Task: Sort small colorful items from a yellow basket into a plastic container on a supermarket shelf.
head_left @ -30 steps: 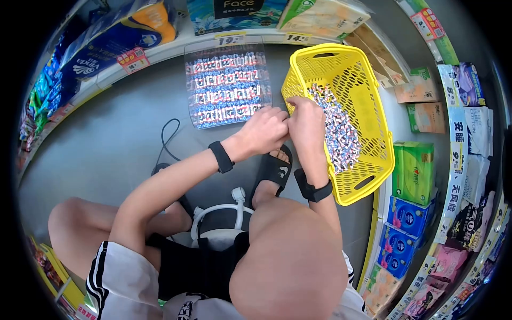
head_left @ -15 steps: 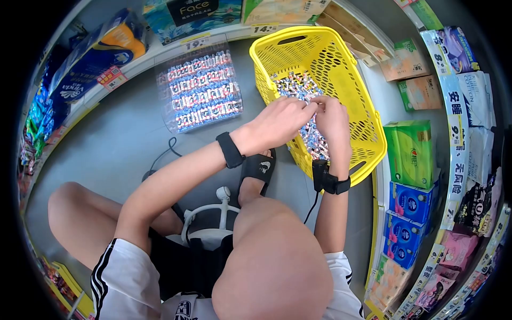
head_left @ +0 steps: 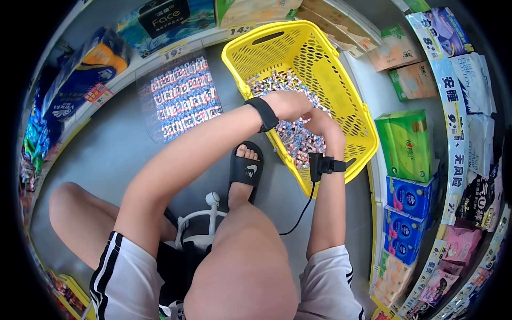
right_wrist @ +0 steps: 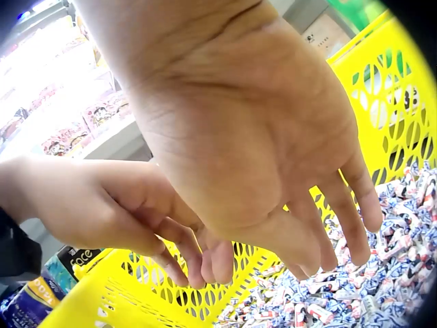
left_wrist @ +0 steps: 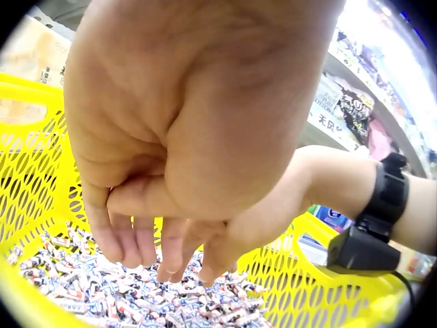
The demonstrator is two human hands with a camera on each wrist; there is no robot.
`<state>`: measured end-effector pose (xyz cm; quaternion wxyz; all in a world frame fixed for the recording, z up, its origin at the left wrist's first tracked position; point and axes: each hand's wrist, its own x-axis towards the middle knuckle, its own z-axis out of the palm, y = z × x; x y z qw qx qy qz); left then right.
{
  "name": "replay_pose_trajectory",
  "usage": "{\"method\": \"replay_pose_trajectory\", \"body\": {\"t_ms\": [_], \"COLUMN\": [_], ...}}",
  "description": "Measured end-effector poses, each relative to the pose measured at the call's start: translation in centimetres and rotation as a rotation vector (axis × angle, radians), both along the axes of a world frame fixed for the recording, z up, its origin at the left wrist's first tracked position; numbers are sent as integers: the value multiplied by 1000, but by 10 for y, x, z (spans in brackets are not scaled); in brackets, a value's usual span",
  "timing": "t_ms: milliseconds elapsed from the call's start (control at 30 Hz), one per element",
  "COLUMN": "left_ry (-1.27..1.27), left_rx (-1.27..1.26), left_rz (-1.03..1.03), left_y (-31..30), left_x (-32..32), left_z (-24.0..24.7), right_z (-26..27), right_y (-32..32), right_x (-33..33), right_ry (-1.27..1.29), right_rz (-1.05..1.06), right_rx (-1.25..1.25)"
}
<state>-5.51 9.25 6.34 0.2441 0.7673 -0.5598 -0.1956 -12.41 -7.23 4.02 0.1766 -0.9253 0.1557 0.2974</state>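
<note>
Wrapped candies (head_left: pixel 298 141) with white, blue and red wrappers lie in a heap in the yellow basket (head_left: pixel 346 98). My left hand (head_left: pixel 288 104) reaches over the basket's left rim, above the heap. Its fingers (left_wrist: pixel 140 239) hang down, loosely bent, and no candy shows in them. Close beside it, my right hand (head_left: pixel 326 128) is also over the heap. In the right wrist view its fingers (right_wrist: pixel 351 225) point down, slightly spread, with nothing seen between them. From the head, both hands' fingertips are mostly hidden.
A clear box (head_left: pixel 184 98) with rows of the same candies stands on the floor left of the basket. Shelves with tissue packs (head_left: pixel 408 146) curve around on the right and behind. My foot in a black slide (head_left: pixel 246 168) is near the basket's front.
Both hands have moved from the basket's left rim to over the candy heap, and their fingers, close together before, have come down into the basket. The view has shifted right.
</note>
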Motion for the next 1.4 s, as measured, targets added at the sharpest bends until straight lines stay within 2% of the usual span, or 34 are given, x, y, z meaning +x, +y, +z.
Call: {"method": "replay_pose_trajectory", "body": {"t_ms": [100,300,367,500,567,667,733,767,900,967,1067,1100,1300,1333,1400], "left_ry": [-93,-109,-147,-176,-181,-219,-197,-195,-209,-202,-205,-207,-238,-240,-244], "left_rx": [459,439,417,513,464,446,636,637,585,592,589,588,473,474,472], "left_rz": [-2,10,55,-8,-3,-34,-97,-98,-7,-32,-16,-15,2,3,-7], "left_y": [-18,-36,-38,-54,-61,-70,-73,-73,-70,-71,-70,-70,-62,-60,-55], "left_x": [8,12,10,12,14,16,17,17,21,22,21,21,16,16,17], "left_z": [1,-36,-42,-39,-63,-66,-47,-50,-71,-73,-71,-70,-51,-51,-44], "right_z": [0,-40,-85,-65,-59,-80,-67,-58,-53,-62,-57,-60,-67,-61,-47], "right_y": [0,-9,-22,-6,0,4,12,16,13,3,1,0,-15,-18,-22], "right_x": [4,7,10,4,4,-1,-2,-2,1,2,3,-1,2,0,-5], "right_ry": [78,104,135,190,199,175,180,185,189,224,237,140,110,108,-34], "right_rz": [59,58,94,3,-56,-128,-147,-161,-104,76,-46,-60,-85,-83,47], "right_rx": [17,106,160,87,116,40,34,27,72,109,176,166,254,255,406]}}
